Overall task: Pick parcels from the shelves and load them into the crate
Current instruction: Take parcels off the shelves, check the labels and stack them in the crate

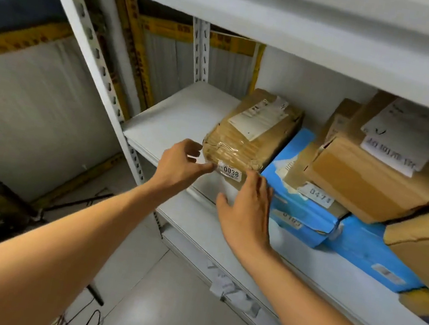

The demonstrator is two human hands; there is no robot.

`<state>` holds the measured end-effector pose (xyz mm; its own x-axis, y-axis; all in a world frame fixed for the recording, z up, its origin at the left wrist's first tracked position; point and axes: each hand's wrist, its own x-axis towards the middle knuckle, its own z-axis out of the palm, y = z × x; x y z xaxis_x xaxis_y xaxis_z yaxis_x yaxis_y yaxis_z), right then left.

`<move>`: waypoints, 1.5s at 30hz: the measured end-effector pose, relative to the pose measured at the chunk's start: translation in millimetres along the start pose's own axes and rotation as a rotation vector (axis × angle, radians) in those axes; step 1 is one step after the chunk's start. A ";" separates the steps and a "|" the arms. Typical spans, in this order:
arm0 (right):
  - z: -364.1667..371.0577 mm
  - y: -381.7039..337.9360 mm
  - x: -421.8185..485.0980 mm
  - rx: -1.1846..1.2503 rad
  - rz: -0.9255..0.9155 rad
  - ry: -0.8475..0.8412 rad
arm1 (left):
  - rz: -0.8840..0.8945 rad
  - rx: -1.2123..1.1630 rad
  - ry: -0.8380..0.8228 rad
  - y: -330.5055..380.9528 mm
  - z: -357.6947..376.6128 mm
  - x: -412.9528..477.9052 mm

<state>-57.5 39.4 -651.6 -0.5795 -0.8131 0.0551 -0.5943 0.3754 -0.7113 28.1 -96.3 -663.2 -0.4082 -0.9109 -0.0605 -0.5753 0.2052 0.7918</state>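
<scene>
The brown parcel (pixel 251 137) marked 0038 sits at the front edge of the white shelf (pixel 181 117). The left hand (pixel 178 167) touches its corner with bent fingers; I cannot tell if it pinches. The right hand (pixel 247 213) presses its front with straight fingers. A blue parcel (pixel 301 213) lies just beside.

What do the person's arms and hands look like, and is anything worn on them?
The left forearm and the right forearm are bare; no sleeve comes into view. The left hand and the right hand wear no gloves. No watch, bracelet or ring shows on the wrists or the visible fingers.
</scene>
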 end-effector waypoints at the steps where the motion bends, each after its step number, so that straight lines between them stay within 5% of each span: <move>1: 2.9 -0.8 4.7 -0.023 0.008 0.008 | 0.010 -0.007 -0.001 -1.9 1.6 7.2; 11: 21.8 -35.3 48.4 0.027 0.330 0.048 | -0.011 -0.285 -0.178 -1.2 -3.8 66.0; 16: 24.8 -40.0 51.1 0.114 0.431 0.143 | -0.002 -0.319 -0.115 -0.9 1.4 69.1; 25: 33.5 -35.5 31.8 0.351 0.400 0.160 | -0.085 -0.336 -0.078 -12.3 -14.7 42.6; 34: 20.4 -24.7 50.8 -0.038 0.296 0.218 | -0.160 -0.335 -0.225 -17.3 -37.0 42.9; 39: 23.5 -20.1 82.0 0.019 0.327 0.091 | -0.179 -0.378 -0.380 -9.2 -32.2 51.6; 45: 30.5 -16.2 89.0 0.160 0.424 0.044 | -0.179 -0.333 -0.368 -13.9 -34.5 50.5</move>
<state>-82.4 -52.7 -656.5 -0.7780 -0.5818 -0.2372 -0.2081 0.5948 -0.7765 39.9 -157.5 -656.3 -0.5808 -0.7228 -0.3745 -0.4268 -0.1214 0.8962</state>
